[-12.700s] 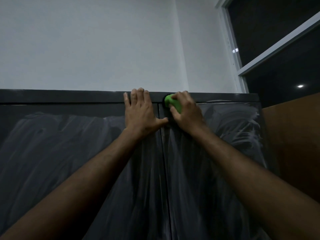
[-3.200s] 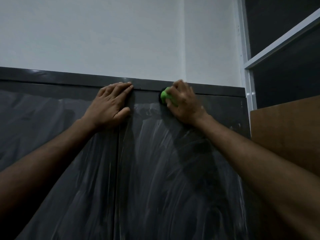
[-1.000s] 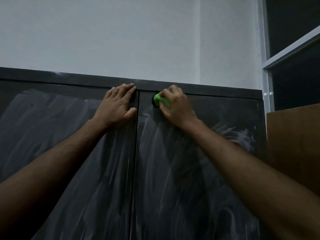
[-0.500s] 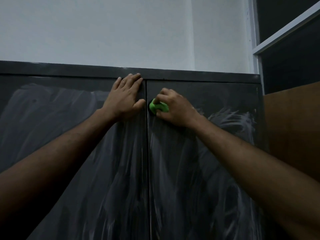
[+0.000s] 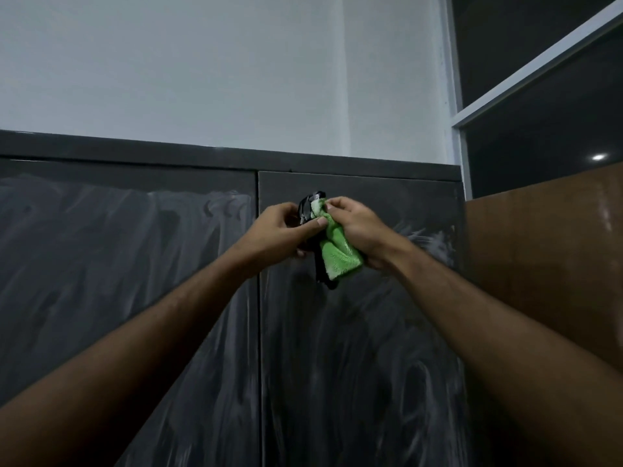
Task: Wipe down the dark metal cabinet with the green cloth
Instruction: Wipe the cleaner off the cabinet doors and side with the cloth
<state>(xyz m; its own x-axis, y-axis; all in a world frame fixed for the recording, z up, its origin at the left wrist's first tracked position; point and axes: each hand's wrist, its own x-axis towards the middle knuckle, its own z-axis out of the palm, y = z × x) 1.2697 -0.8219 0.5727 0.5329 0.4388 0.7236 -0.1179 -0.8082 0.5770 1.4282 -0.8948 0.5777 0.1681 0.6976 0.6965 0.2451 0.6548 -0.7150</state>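
Both hands pinch the cloth (image 5: 337,254) before the cabinet's (image 5: 371,348) right door, near its top edge: left hand (image 5: 283,232), right hand (image 5: 357,227).

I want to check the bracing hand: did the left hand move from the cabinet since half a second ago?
Yes. The left hand left the left door's top corner, crossing the door seam rightward to grip the green cloth.
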